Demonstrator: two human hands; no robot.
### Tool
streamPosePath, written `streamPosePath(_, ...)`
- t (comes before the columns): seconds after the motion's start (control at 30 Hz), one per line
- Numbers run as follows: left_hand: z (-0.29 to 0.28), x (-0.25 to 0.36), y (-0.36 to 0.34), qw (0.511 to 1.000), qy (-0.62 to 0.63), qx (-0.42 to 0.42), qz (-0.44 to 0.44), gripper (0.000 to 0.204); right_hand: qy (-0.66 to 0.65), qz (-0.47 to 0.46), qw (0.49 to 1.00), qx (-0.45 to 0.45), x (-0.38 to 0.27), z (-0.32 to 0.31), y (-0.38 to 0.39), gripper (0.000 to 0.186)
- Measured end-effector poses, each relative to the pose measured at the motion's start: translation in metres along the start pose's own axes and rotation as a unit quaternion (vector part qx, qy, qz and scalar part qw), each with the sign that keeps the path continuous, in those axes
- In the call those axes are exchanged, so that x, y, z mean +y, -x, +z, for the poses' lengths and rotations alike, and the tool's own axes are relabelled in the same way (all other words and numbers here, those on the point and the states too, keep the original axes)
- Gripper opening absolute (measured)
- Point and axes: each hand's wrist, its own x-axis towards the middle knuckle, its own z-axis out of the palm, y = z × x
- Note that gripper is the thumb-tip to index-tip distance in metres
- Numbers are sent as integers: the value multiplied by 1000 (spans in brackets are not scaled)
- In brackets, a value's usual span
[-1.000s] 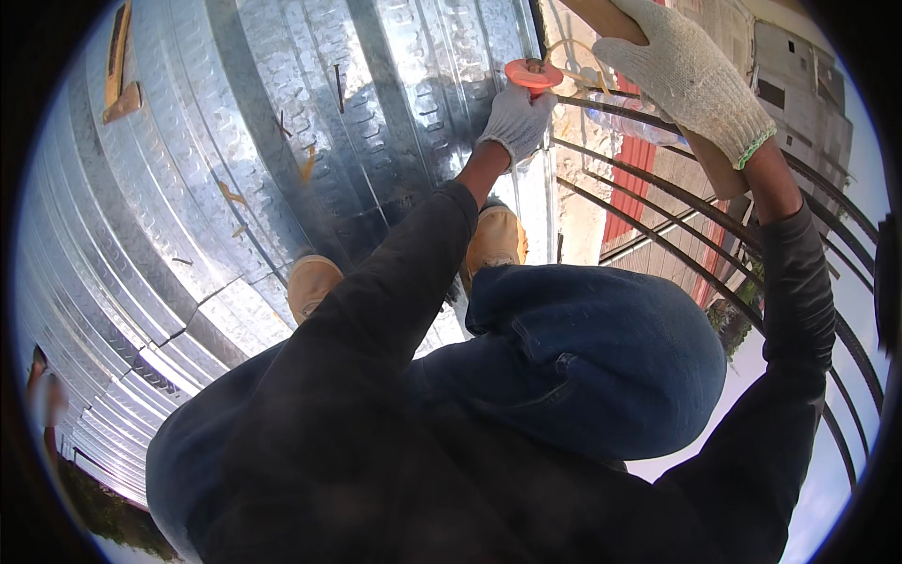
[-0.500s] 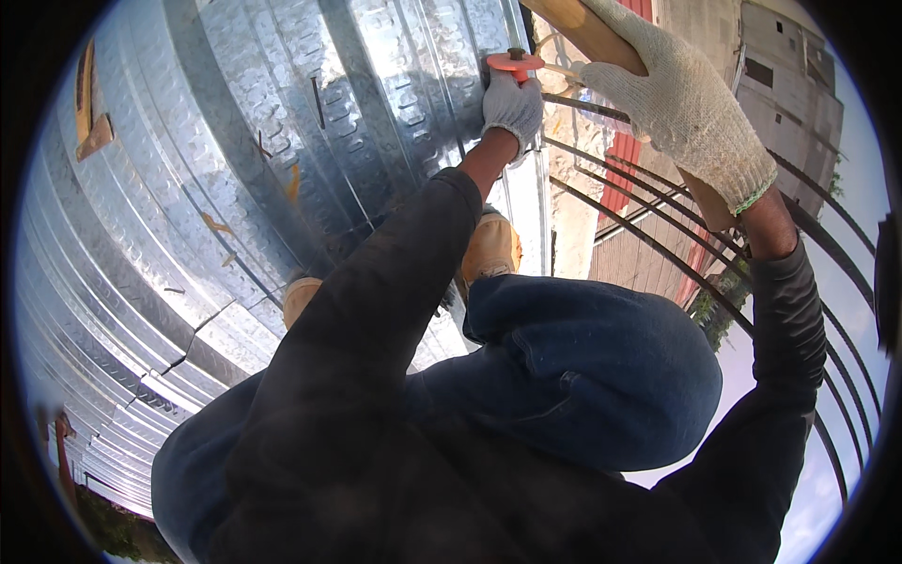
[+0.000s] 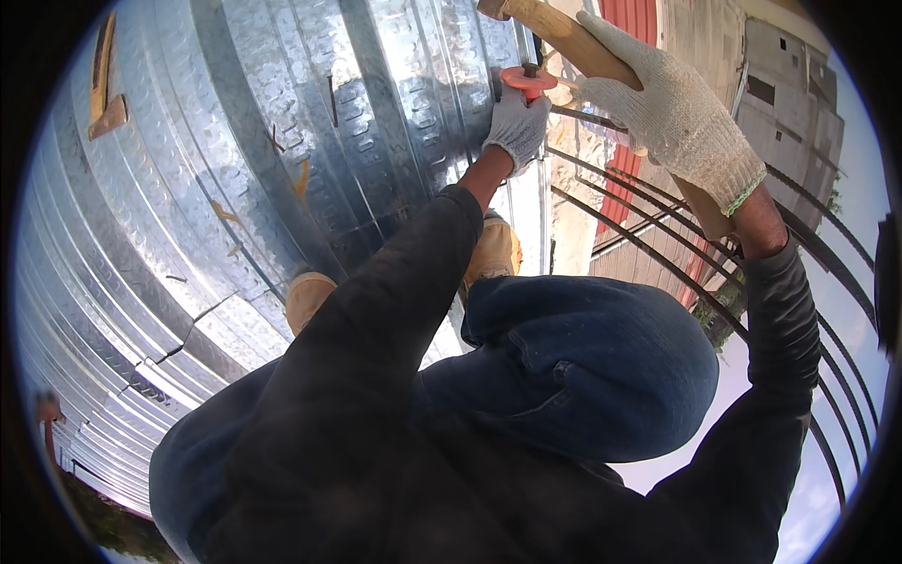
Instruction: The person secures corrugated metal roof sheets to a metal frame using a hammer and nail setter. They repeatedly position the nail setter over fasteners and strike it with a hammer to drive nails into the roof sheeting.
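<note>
My left hand (image 3: pixel 519 130), in a pale knit glove, is closed around a chisel (image 3: pixel 529 81) with a round red hand guard. Its dark striking end points up; its tip is hidden below my hand. Level with it on the right, my gloved right hand (image 3: pixel 681 117) grips the wooden handle of a hammer (image 3: pixel 584 42). The hammer's head shows at the top edge, up and left of the chisel's end and apart from it. Under my left hand lies the edge of the ribbed metal decking (image 3: pixel 376 85).
Several dark steel bars (image 3: pixel 658 256) stick out past the decking's edge on the right. Another wooden-handled hammer (image 3: pixel 106 85) lies at the far left. Nails and scraps (image 3: pixel 299 179) are scattered on the decking. My boots (image 3: pixel 492 249) stand close behind my left hand.
The view has shifted slightly, so most things sit a little lower. The hammer's head has come into sight at the top. Both hands keep their grips.
</note>
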Motion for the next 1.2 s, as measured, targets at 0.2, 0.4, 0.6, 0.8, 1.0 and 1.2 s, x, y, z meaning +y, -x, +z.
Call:
streamPosePath(0.2, -4, -3, -6, 999, 20, -25, -3, 58, 133, 146, 975, 103, -5, 10, -20, 67)
streamPosePath(0.4, 2, -14, -11, 999, 16, -14, 36, 59, 149, 106, 983, -35, 34, 9, -5, 77)
streamPosePath(0.6, 2, 7, -7, 989, 99, -92, -66, 53, 178, 87, 979, 38, 49, 24, -1, 74)
streamPosePath(0.8, -12, -23, -32, 992, 77, -86, 54, 36, 134, 80, 987, -32, 15, 28, -9, 70)
streamPosePath(1.0, 8, -29, -33, 978, 150, -143, -14, 43, 93, 157, 983, 7, 14, 16, 7, 67)
streamPosePath(1.2, -7, -24, -25, 991, 99, -69, 55, 29, 79, 177, 980, 50, 11, 6, 4, 63)
